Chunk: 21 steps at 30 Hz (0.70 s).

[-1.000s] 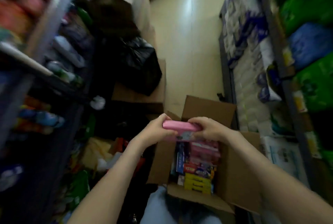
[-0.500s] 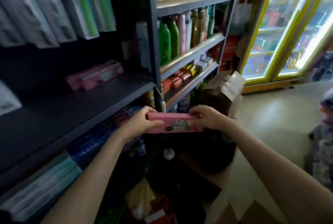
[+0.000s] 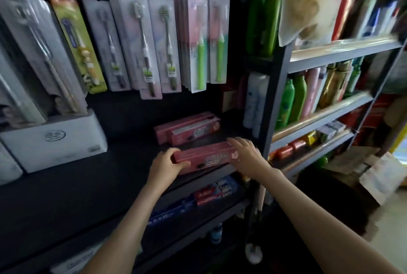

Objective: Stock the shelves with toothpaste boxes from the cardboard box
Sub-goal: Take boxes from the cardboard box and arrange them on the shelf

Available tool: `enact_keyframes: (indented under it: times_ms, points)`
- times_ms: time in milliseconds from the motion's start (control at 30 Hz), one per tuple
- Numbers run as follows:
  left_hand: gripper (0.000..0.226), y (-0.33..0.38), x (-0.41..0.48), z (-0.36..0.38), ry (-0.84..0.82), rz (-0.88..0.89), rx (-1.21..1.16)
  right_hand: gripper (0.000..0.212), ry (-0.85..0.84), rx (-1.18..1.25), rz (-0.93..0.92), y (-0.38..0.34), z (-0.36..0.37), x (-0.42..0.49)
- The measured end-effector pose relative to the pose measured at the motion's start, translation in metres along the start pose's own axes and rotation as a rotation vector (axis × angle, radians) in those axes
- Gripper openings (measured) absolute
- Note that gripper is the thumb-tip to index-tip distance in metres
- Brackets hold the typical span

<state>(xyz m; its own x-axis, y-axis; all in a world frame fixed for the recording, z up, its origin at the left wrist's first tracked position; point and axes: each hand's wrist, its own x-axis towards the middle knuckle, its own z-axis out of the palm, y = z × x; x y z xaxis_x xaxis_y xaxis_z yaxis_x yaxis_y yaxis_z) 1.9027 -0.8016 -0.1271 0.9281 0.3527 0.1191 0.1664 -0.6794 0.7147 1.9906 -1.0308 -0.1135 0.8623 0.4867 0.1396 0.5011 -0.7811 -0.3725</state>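
Toothpaste box [image 3: 204, 157], pink, held lengthwise at the front edge of the dark shelf [image 3: 88, 190].
Above the shelf hang toothbrush packs [image 3: 154, 42]; a white carton [image 3: 55, 141] stands at its left, and more pink boxes [image 3: 187, 128] lie just behind the held one. The left grip [image 3: 166, 162] is narrow, thumb on the front and fingers curled round the left end of the box; the right grip [image 3: 244, 156] is wide, its fingers stretched over the top of the right end.

dark shelving [image 3: 66, 196] beside a grey metal rack [image 3: 330, 51], pale floor [image 3: 389, 236] at right.
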Motion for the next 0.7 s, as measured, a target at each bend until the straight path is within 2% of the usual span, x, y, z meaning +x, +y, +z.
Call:
enact_keyframes:
  times_ms: [200, 367, 567, 700]
  points:
    - [0.053, -0.017, 0.050, 0.018, 0.150, -0.134, -0.047, 0.063, -0.061, 0.022, -0.010, 0.014, 0.025, 0.021]
    - [0.044, -0.007, 0.061, 0.033, 0.295, -0.161, -0.159, 0.057, -0.051, 0.000, -0.014, 0.022, 0.030, 0.019]
    - [0.043, -0.001, 0.072, 0.038, 0.295, -0.151, -0.133, 0.053, -0.065, -0.039, -0.001, 0.030, 0.035, 0.010]
    - [0.060, 0.014, 0.062, 0.043, 0.330, -0.208, -0.090, 0.050, -0.009, 0.007, -0.014, 0.034, 0.036, -0.004]
